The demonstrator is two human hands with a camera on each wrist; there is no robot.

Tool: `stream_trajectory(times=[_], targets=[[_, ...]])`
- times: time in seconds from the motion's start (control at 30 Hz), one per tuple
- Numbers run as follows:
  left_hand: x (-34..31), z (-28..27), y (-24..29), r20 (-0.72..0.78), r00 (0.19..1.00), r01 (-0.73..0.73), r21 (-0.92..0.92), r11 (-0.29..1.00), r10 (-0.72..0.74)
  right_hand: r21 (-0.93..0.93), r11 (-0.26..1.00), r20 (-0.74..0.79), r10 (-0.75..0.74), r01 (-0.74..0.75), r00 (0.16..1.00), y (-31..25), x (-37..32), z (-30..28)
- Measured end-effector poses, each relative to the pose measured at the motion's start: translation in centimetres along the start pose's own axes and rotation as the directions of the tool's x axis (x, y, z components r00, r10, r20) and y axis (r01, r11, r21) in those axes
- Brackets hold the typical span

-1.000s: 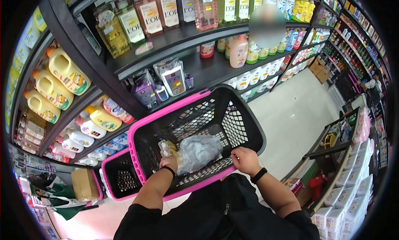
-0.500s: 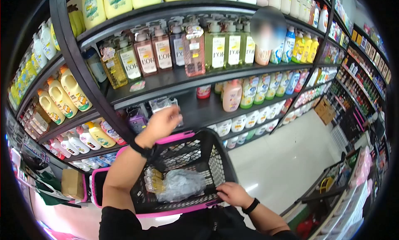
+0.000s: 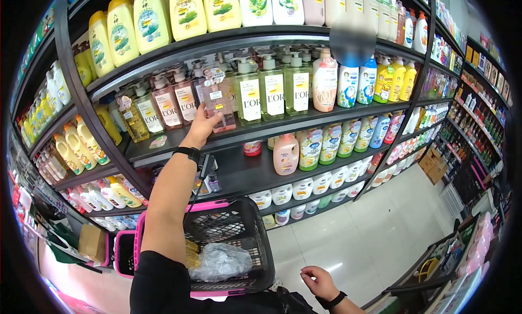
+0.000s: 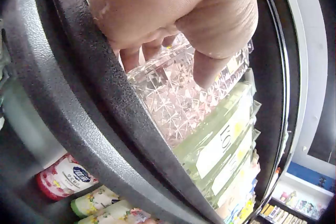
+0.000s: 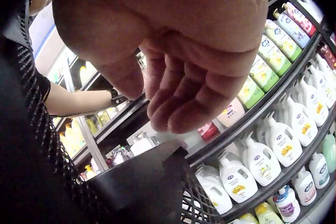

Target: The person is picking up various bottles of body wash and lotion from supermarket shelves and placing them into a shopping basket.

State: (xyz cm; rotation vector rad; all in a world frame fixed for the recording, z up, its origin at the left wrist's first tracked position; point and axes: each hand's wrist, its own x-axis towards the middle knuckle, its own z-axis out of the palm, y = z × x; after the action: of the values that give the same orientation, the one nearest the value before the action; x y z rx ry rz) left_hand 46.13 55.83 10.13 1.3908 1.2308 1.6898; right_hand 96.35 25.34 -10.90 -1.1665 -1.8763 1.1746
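Note:
My left hand reaches up to the middle shelf and grips a pink faceted pump bottle that stands among the L'OR bottles. In the left wrist view the fingers and thumb curl round the pink faceted bottle just behind the black shelf lip. My right hand hangs low beside the basket, fingers loosely curled, holding nothing. In the right wrist view that hand is empty too. Below my left arm, the black basket with a pink rim holds a crinkled plastic bag and a yellowish bottle pack.
Green L'OR bottles stand to the right of the pink one, amber ones to its left. Yellow bottles fill the shelf above. A second pink-rimmed basket and a cardboard box sit low left. White tiled aisle floor runs right.
My left hand rose from the basket to the shelf and took hold of the pink bottle. The right hand came off the basket rim. The head view tilted upward.

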Motion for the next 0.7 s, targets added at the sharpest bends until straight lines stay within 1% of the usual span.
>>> stream_trajectory(times=[0.07,0.1,0.2,0.23,0.27,0.3,0.33,0.4,0.43,0.47,0.53,0.6,0.63,0.67,0.7], targets=[[0.1,-0.3,-0.4,-0.017,1.000,0.017,0.004,1.000,-0.017,0.000,1.000,-0.003,-0.001,0.001,1.000,0.5,0.2,-0.4],[-0.7,0.2,0.6,-0.038,0.999,0.020,0.000,1.000,-0.020,0.026,1.000,-0.006,0.009,-0.009,1.000,0.6,0.3,-0.5],[-3.0,-0.3,1.0,-0.047,0.995,-0.083,0.044,0.996,0.085,0.100,0.995,-0.009,0.022,-0.021,1.000,0.5,1.4,-0.1],[-5.1,0.4,2.8,-0.088,0.995,-0.041,0.011,0.999,0.042,0.121,0.992,-0.012,0.020,-0.019,1.000,0.2,1.8,0.1],[-7.0,0.2,3.3,-0.114,0.992,-0.041,0.040,0.998,0.045,0.142,0.990,-0.010,0.020,-0.018,1.000,-0.1,2.3,0.4],[-8.7,-0.5,3.4,-0.057,0.998,-0.028,-0.008,1.000,0.028,0.135,0.991,0.007,0.013,-0.014,1.000,-0.5,2.9,0.5],[-10.5,-1.3,3.4,-0.001,1.000,-0.011,-0.058,0.998,0.011,0.128,0.991,0.013,-0.041,0.039,0.999,-1.0,3.7,0.7],[-16.7,0.9,7.2,-0.019,0.994,-0.106,-0.104,0.989,0.105,0.112,0.985,0.035,-0.135,0.131,0.990,-2.7,5.5,0.9],[-19.7,1.5,9.2,0.043,0.999,-0.008,-0.217,0.976,0.018,0.146,0.977,0.034,-0.164,0.157,0.986,-4.7,6.5,1.1],[-21.8,0.7,7.7,0.057,0.997,-0.046,-0.128,0.991,0.053,0.180,0.967,0.032,-0.188,0.179,0.982,-6.9,7.6,1.4],[-27.3,0.7,7.6,0.096,0.993,0.087,-0.153,0.984,-0.073,0.254,0.927,0.050,-0.298,0.276,0.953,-9.5,10.0,2.6],[-32.1,2.1,9.2,0.136,0.982,0.164,-0.276,0.947,-0.131,0.444,0.837,0.093,-0.399,0.320,0.912,-13.6,11.8,4.3],[-34.0,2.3,9.1,0.162,0.976,0.194,-0.334,0.923,-0.147,0.514,0.799,0.118,-0.426,0.312,0.897,-15.6,12.5,5.4],[-35.6,2.4,9.2,0.165,0.973,0.208,-0.329,0.921,-0.160,0.579,0.758,0.138,-0.455,0.301,0.879,-17.6,13.0,6.5],[-37.3,2.2,8.6,0.155,0.972,0.217,-0.304,0.928,-0.176,0.626,0.740,0.214,-0.468,0.248,0.857,-19.5,13.3,7.3]])
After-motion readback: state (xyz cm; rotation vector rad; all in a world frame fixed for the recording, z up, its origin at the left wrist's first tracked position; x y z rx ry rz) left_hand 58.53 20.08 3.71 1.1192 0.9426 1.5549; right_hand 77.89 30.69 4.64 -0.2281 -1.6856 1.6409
